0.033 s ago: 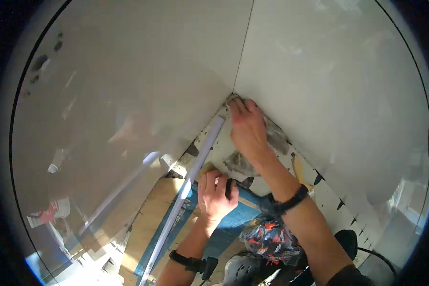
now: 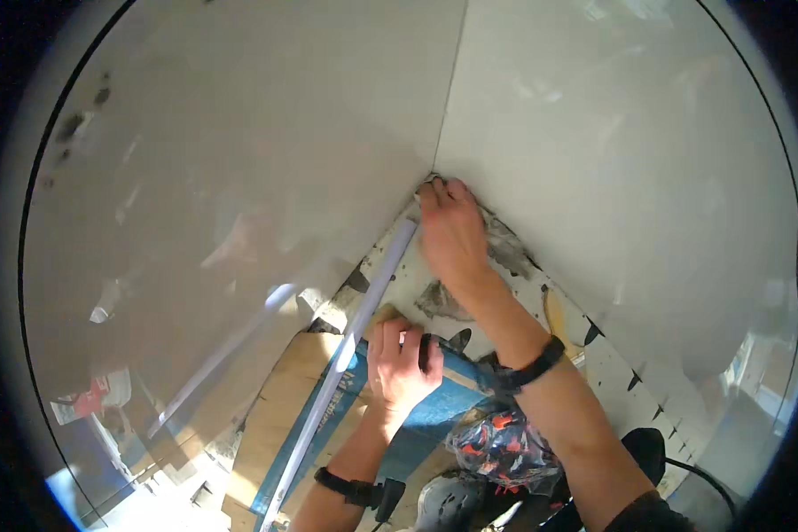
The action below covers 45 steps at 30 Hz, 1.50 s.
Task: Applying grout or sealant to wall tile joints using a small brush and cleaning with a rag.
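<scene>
My right hand (image 2: 452,230) has its fingers bent and pressed into the grimy corner where the two glossy pale wall panels meet the floor (image 2: 412,270); what they hold, if anything, is hidden. My left hand (image 2: 403,368) rests on a blue and tan cardboard piece (image 2: 452,408), fingers curled beside or round a small dark object I cannot make out. A long white tube (image 2: 363,310) lies diagonally left of both hands, its upper end near the corner.
Large pale panels (image 2: 239,142) rise on both sides. Below my right forearm sits a plastic bag with red pieces (image 2: 496,448). A black object with a cable (image 2: 643,452) is at lower right. Small dark wedges (image 2: 634,379) line the right panel's foot.
My right hand and forearm have shifted slightly left at the corner. My left hand stays where it was.
</scene>
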### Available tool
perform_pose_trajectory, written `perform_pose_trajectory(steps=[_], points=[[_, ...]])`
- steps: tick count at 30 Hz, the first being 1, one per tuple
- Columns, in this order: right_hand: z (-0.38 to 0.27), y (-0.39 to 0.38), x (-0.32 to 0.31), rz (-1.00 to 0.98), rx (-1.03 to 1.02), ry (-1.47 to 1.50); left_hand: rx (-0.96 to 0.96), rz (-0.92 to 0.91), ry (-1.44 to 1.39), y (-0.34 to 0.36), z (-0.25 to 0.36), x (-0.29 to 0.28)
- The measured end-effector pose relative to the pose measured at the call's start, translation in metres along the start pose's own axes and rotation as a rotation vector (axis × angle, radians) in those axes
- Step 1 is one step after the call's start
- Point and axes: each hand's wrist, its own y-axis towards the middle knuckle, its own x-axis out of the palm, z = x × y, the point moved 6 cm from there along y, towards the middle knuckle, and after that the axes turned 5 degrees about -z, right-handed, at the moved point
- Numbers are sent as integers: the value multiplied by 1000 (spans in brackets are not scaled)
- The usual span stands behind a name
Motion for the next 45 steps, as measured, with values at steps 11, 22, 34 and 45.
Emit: perform_pose_trajectory(steps=[11, 22, 34, 45], points=[[40, -126, -53, -51, 196, -110, 26, 0, 10, -12, -10, 1], [6, -71, -14, 32, 136, -92, 44, -10, 81, -6, 1, 0], [84, -219, -83, -150, 313, -237, 85, 26, 22, -13, -2, -1], [96, -196, -118, -166, 473, 66, -271, 12, 458, -35, -33, -42]])
